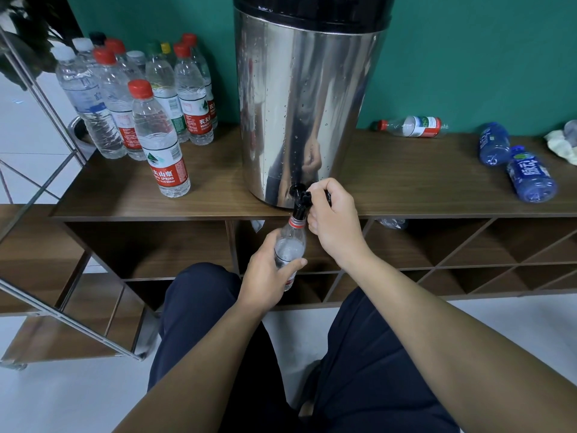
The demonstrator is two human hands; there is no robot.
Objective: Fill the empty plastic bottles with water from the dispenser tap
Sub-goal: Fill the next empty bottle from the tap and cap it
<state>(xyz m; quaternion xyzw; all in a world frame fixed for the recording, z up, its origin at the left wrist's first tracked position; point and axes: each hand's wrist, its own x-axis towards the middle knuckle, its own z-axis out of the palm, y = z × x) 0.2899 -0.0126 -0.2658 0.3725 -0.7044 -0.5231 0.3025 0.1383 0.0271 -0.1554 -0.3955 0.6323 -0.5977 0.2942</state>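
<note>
— So, where is the bottle being filled?
— Directly under the black tap (300,204) of the steel water dispenser (307,98), its mouth right at the spout. The left hand (268,270) is wrapped around this clear plastic bottle (289,250), holding it below the wooden shelf top (406,179).
— And the right hand (332,214)?
— Curled around the tap lever, gripping it.
— What else sits up there?
— A cluster of capped water bottles (137,95) stands left of the dispenser, one red-capped bottle (160,142) out in front. To the right, an empty red-labelled bottle (412,126) lies on its side near the green wall, and two blue bottles (512,160) lie farther right.
</note>
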